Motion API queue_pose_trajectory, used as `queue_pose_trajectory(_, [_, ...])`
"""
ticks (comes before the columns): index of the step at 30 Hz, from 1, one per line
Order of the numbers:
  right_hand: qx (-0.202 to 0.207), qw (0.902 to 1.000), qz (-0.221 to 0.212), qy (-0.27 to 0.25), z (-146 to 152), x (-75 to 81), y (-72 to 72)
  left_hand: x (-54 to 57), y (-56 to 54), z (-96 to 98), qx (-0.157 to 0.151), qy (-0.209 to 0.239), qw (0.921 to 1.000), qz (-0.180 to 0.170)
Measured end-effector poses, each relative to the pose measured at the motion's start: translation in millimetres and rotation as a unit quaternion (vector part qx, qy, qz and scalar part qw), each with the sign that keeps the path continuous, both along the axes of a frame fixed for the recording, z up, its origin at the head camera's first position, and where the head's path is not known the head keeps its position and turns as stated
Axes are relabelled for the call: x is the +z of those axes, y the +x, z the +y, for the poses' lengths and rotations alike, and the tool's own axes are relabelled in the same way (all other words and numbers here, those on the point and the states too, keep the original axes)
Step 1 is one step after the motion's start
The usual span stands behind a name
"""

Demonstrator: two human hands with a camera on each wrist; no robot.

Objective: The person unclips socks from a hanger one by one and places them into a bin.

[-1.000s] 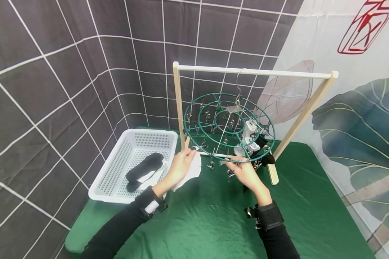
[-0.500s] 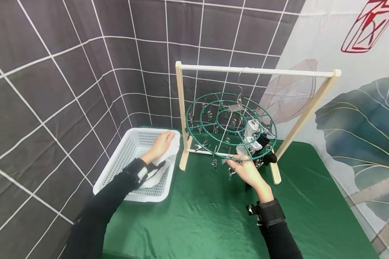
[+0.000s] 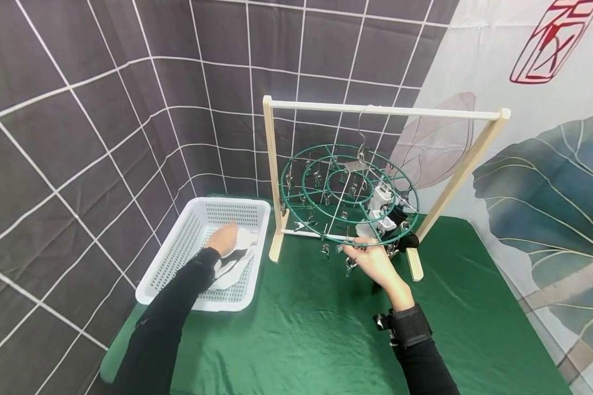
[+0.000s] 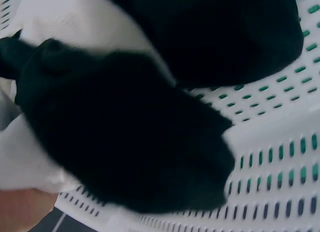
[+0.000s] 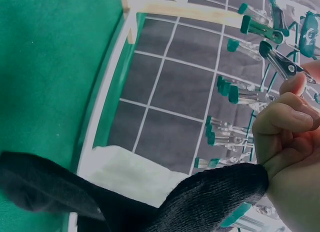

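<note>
My left hand (image 3: 223, 239) is down in the white basket (image 3: 150, 276), holding a white sock (image 3: 244, 240); most of its fingers are hidden. In the left wrist view, black socks (image 4: 135, 137) fill the middle, and part of the hand (image 4: 25, 208) shows beside white cloth (image 4: 30, 157). My right hand (image 3: 373, 262) is at the near rim of a round green sock hanger (image 3: 321, 234). Its fingers are curled, with thumb and forefinger pinching a metal clip (image 5: 282, 62) in the right wrist view. A black sock (image 5: 215, 197) hangs close by that hand.
The hanger hooks over the top bar (image 3: 321, 106) of a wooden stand. White socks (image 3: 379, 206) and black socks (image 3: 408, 242) hang at its right side. Several unused-looking clips (image 3: 325, 249) dangle around it. A green cloth (image 3: 296, 329) covers the table.
My left hand has moved left and down from beside the hanger into the basket, taking the white sock along. The right hand has stayed at the hanger's near rim.
</note>
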State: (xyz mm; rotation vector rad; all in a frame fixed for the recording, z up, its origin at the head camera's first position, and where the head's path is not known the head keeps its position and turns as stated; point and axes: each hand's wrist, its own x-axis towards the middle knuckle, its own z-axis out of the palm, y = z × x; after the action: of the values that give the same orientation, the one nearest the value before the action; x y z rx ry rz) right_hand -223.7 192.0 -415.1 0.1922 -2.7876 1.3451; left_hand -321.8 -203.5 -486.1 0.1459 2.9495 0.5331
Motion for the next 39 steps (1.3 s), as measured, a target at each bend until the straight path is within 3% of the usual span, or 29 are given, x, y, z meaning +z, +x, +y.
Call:
queue_pose_trajectory(7, [0.024, 0.9964, 0.080, -0.014, -2, -4.3, 3.0, -16.0, 7.5, 3.0, -0.005, -0.081, 0.9967, 0.012])
queue_pose_trajectory(11, [0.023, 0.9966, 0.074, -0.028, -3, -4.3, 3.9, -23.2, 9.6, 5.1, -0.010, -0.110, 0.9935, 0.024])
queue_pose_trajectory(14, [0.017, 0.9972, 0.066, -0.033, -2, -4.3, 3.1, -22.6, 9.9, 6.4, -0.006, -0.118, 0.9926, 0.029])
queue_pose_trajectory(17, [0.016, 0.9970, 0.064, -0.040, -1, -3.1, 3.4, -19.6, 10.5, 8.0, 0.005, -0.110, 0.9936, 0.024])
queue_pose_trajectory(23, [0.011, 0.9957, 0.083, -0.040, -2, -2.7, 3.5, -20.3, 10.2, 7.6, -0.006, -0.125, 0.9919, 0.020])
queue_pose_trajectory(26, [0.005, 0.9960, 0.082, -0.037, -2, -3.9, 2.8, -25.0, 6.0, 3.7, -0.008, -0.112, 0.9936, 0.012])
queue_pose_trajectory(30, [0.005, 0.9966, 0.078, -0.027, -1, -3.0, 3.5, -25.6, 0.5, -5.0, 0.000, -0.073, 0.9970, -0.024])
queue_pose_trajectory(32, [0.006, 0.9965, 0.080, -0.022, -1, -2.2, 4.3, -16.7, -1.7, -9.2, 0.003, -0.064, 0.9976, -0.028])
queue_pose_trajectory(34, [0.005, 0.9966, 0.080, -0.022, 0, -2.4, 4.0, 0.8, -3.6, -8.1, 0.010, -0.060, 0.9981, -0.011])
queue_pose_trajectory(37, [0.001, 0.9967, 0.077, -0.026, 0, -1.7, 4.4, 29.5, -8.2, 3.4, 0.017, -0.040, 0.9949, 0.091])
queue_pose_trajectory(39, [-0.005, 0.9969, 0.075, -0.024, 0, -1.6, 5.7, 48.1, -9.1, 19.9, 0.024, 0.010, 0.9831, 0.181])
